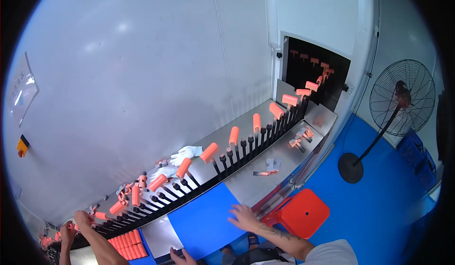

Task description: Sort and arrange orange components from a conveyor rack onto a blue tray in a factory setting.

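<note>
My right hand (244, 217) is open, its fingers spread above the right edge of a blue mat (201, 222) on the metal bench. At the lower edge, my left hand (183, 257) shows only in part, beside a bare metal strip; its fingers look apart, with a small dark patch between them that I cannot make out. In front of both hands runs a slanting row of black posts (243, 146), some carrying coral-orange cylindrical parts (209, 152). Left of my left hand, several orange parts (128, 245) lie in tidy rows on blue sheeting.
At the far left, a co-worker's two hands (83, 219) are at the posts. White gloves (186, 155) and loose orange pieces lie behind the row. Grey pieces (272, 165) lie on the bench at right. A red stool (303, 213) and a standing fan (402, 96) stand rightward.
</note>
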